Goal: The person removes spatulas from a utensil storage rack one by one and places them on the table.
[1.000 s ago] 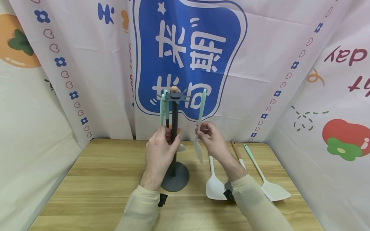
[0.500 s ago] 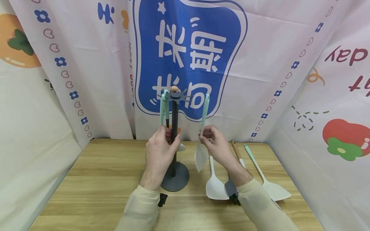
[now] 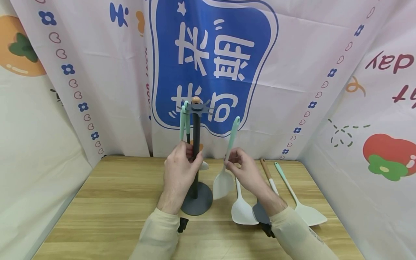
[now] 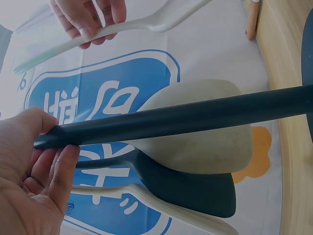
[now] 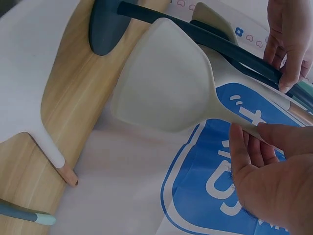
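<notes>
My left hand [image 3: 180,164] grips the dark post [image 3: 196,131] of an upright utensil stand, fingers and thumb wrapped around it. Just right of the post, my right hand [image 3: 245,168] pinches a spatula [image 3: 223,185] by its pale neck. Its mint handle slants up to the right and its broad cream head hangs down, clear of the hooked top [image 3: 196,108] of the stand. In the right wrist view the flat face of this spatula [image 5: 164,78] shows. Behind the post in the left wrist view hang a dark turner [image 4: 190,188] and a cream utensil head [image 4: 220,142].
On the table's right side lie a white spatula [image 3: 242,213], a grey spatula [image 3: 261,212] partly under my right forearm, a wooden-handled utensil [image 3: 265,169] and a mint-handled spatula [image 3: 308,215]. The stand's round base [image 3: 205,200] rests mid-table. A printed cloth [image 3: 292,47] hangs behind.
My right hand has shifted slightly down and right. The spatula in it has turned from edge-on to face-on, its handle end tipping right and lower. My left hand stays put.
</notes>
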Demonstrator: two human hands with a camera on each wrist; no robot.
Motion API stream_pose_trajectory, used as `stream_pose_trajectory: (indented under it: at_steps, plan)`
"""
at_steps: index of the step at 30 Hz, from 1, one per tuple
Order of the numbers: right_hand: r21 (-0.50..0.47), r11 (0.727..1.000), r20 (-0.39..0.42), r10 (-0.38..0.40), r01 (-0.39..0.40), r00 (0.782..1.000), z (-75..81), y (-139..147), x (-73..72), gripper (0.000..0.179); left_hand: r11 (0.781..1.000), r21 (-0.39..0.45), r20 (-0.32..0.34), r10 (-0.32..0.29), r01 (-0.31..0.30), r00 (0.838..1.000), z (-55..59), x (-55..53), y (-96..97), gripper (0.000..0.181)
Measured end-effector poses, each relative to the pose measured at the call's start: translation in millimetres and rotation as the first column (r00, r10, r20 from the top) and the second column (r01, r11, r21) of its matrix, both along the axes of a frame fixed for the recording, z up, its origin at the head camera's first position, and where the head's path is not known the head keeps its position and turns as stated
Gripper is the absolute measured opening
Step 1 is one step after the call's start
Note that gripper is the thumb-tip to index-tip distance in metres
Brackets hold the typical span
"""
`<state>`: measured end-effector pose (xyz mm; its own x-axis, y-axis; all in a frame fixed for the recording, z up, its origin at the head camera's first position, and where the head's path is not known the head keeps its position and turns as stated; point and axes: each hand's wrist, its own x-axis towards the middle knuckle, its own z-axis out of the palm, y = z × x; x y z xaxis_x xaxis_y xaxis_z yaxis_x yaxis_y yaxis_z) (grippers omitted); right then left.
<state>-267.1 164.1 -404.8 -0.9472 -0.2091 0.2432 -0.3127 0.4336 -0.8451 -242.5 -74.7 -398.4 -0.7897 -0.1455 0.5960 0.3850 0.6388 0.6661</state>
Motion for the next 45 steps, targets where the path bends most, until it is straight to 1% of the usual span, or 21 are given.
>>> stream_pose_trajectory:
  at_steps: [10,19,25,29,33,37,45]
  plan:
    - [0.015,0.999,0.06,0.034,-0.035,0.998,-12.8,0.7,6.1,0.019,1.0,-0.011,-0.006,0.005,-0.005,1.0,-0.2,-0.5,-0.2,0.025]
    - [-0.004,0.995,0.096,0.104,-0.104,0.99,-23.8,0.1,9.8,0.02,1.0,-0.008,0.004,0.007,-0.007,1.0,-0.6,-0.4,-0.3,0.026]
    - [-0.013,0.991,0.115,0.132,-0.132,0.985,-32.8,-1.4,10.3,0.022,1.0,-0.01,0.013,0.011,-0.011,1.0,-0.2,0.0,-0.4,0.027]
    - [0.008,0.991,0.128,0.131,-0.133,0.983,-38.2,-4.3,11.4,0.023,1.0,-0.012,0.016,0.014,-0.014,1.0,0.0,0.4,-0.3,0.027]
    - [0.031,0.99,0.157,0.131,-0.137,0.979,-42.2,-5.9,11.7,0.024,1.0,-0.013,0.011,0.015,-0.014,1.0,0.1,-0.4,-0.3,0.027]
    - [0.035,0.99,0.193,0.128,-0.137,0.973,-44.4,-6.9,11.1,0.022,1.0,-0.013,0.005,0.013,-0.013,1.0,-0.2,-1.1,-0.3,0.027]
    - [0.026,0.995,0.259,0.09,-0.1,0.962,-50.9,-9.2,4.8,0.021,1.0,-0.012,0.003,0.011,-0.011,1.0,-0.4,-0.7,-0.8,0.027]
